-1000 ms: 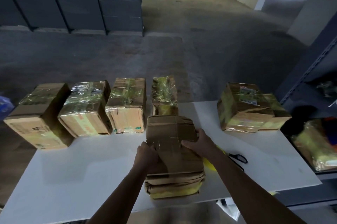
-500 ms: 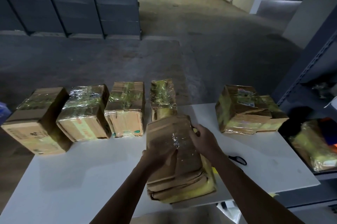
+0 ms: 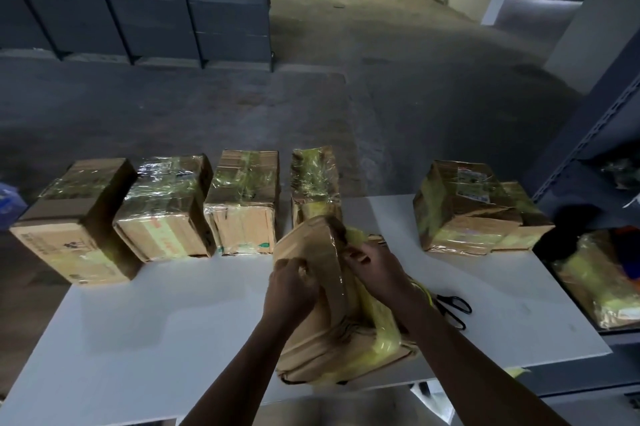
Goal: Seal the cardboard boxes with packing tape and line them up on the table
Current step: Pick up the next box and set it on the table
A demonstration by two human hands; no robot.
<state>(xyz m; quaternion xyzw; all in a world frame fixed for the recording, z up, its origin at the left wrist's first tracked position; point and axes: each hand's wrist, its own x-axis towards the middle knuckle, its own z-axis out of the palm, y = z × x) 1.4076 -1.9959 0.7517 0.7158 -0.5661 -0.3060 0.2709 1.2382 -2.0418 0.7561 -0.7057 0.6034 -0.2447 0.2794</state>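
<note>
Both hands clasp one cardboard box [image 3: 341,332]. The left hand [image 3: 291,281] has its fingers curled over the left side of the box's raised top face. The right hand [image 3: 375,273] curls its fingers round the upper right edge, where clear film and yellow tape [image 3: 384,344] wrap the carton. The box sits tilted at the near edge of the white table [image 3: 156,321], with its far end lifted. That end overlaps the front of the last box in the row behind it, and contact between the two cannot be judged.

At the right stands a dark metal rack [image 3: 588,148], with a taped parcel [image 3: 595,276] on one shelf beside the table's end. A row of four boxes [image 3: 164,207] stands side by side along the table's far edge, their tops glossy with tape. The leftmost box juts past the table's left corner. Two more boxes [image 3: 467,203] sit pressed together at the far right, separated from the row by a stretch of bare tabletop. Black-handled scissors [image 3: 453,307] lie flat on the table just beside the right forearm, which hides part of them.
</note>
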